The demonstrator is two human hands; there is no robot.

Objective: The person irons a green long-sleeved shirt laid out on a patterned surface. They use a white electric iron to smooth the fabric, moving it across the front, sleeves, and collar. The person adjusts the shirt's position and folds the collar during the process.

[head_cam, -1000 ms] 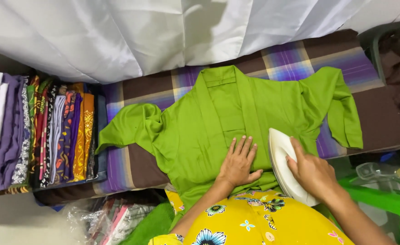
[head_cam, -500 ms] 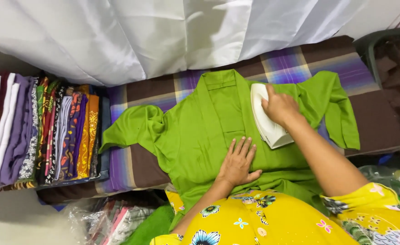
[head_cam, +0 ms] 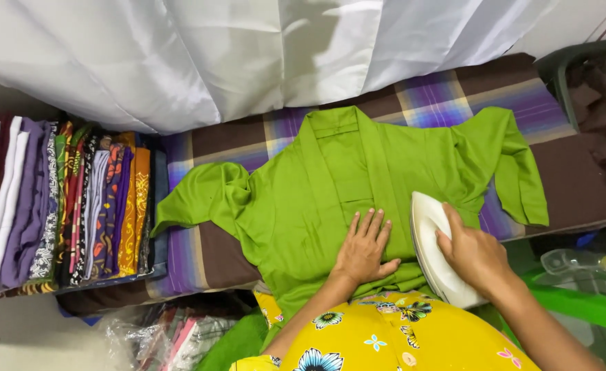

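Observation:
A bright green shirt (head_cam: 358, 185) lies spread, collar away from me, on a board covered in purple and brown plaid cloth (head_cam: 207, 240). My left hand (head_cam: 365, 249) presses flat on the shirt's lower front, fingers apart. My right hand (head_cam: 473, 253) grips the top of a white clothes iron (head_cam: 432, 237), which rests on the shirt's lower right part, just right of my left hand. My yellow flowered sleeves (head_cam: 392, 336) fill the bottom of the view.
A row of folded cloths (head_cam: 62, 206) in several colours stands at the left. White draped fabric (head_cam: 248, 55) hangs behind the board. A green plastic chair (head_cam: 591, 309) and a clear bottle (head_cam: 578, 262) are at the right; plastic bags (head_cam: 159, 336) lie below.
My right hand pushed the iron up toward the shirt's right shoulder, then drew it back down to the lower right of the shirt. My left hand stayed pressed in place.

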